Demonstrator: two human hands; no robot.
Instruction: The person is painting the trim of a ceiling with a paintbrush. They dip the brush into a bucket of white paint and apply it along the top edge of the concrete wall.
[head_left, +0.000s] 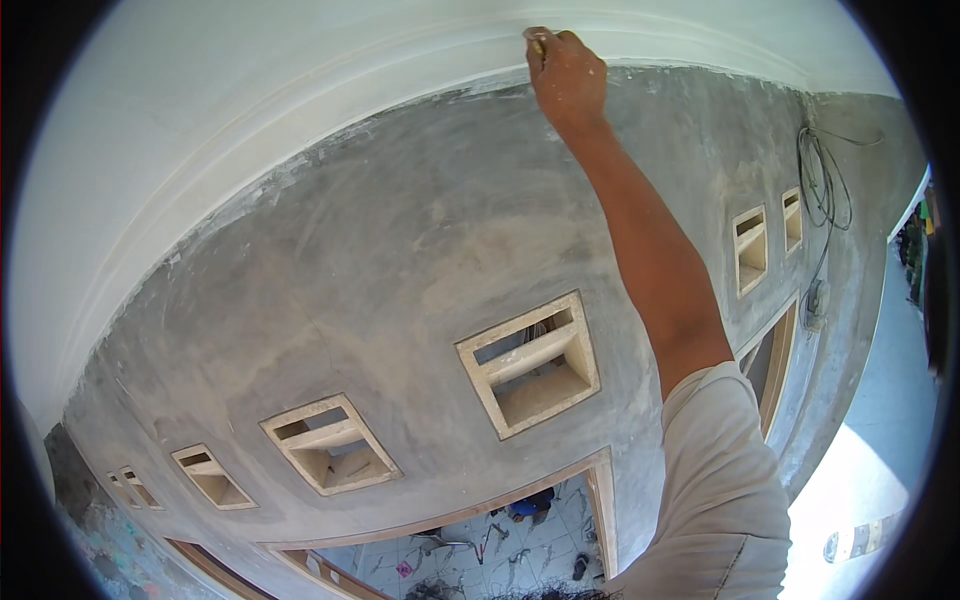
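My right hand (pixel 570 85) is raised high at the white ceiling cornice (pixel 420 72). Its fingers are closed round a small thing with a yellowish part (pixel 538 47), mostly hidden by the hand, so its kind cannot be made out. Pale specks dot the back of the hand. Below the cornice runs a grey plastered wall (pixel 400 210), with rough white smears along the joint. My right arm reaches up across this wall in a light short sleeve (pixel 715 480). My left hand is out of view.
Several cream-framed vent openings (pixel 585 345) pierce the wall. Coiled dark cable (pixel 822 180) hangs at the right. Below, a wood-framed opening (pixel 603 500) shows a tiled floor (pixel 470 550) with scattered things and a person in blue (pixel 533 505).
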